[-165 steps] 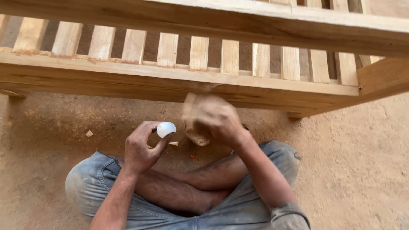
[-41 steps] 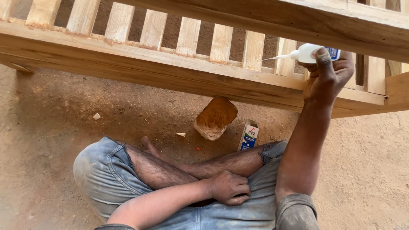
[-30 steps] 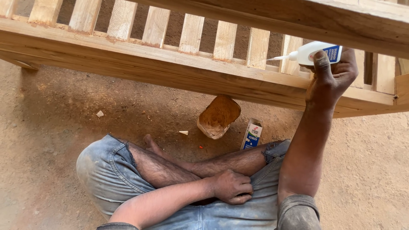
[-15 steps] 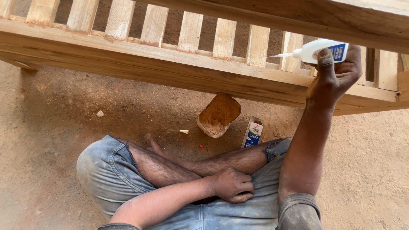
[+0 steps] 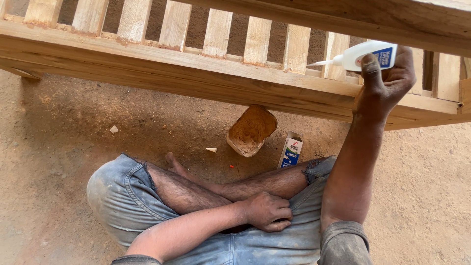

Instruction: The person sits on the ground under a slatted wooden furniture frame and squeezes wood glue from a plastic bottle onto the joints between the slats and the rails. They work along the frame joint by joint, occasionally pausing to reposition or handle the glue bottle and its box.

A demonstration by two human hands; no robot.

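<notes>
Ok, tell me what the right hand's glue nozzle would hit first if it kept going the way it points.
The right hand aims the white glue bottle leftward, tip at the frame. Going straight on, it would probably meet the upright wooden slat just left of the nozzle, though depth is hard to judge.

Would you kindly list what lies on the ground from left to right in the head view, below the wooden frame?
Small pale chip → small wedge-shaped scrap → container of sawdust → small box.

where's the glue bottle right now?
In the head view, upper right: the white glue bottle is gripped in the right hand, its nozzle pointing left at a slat of the wooden frame.
</notes>
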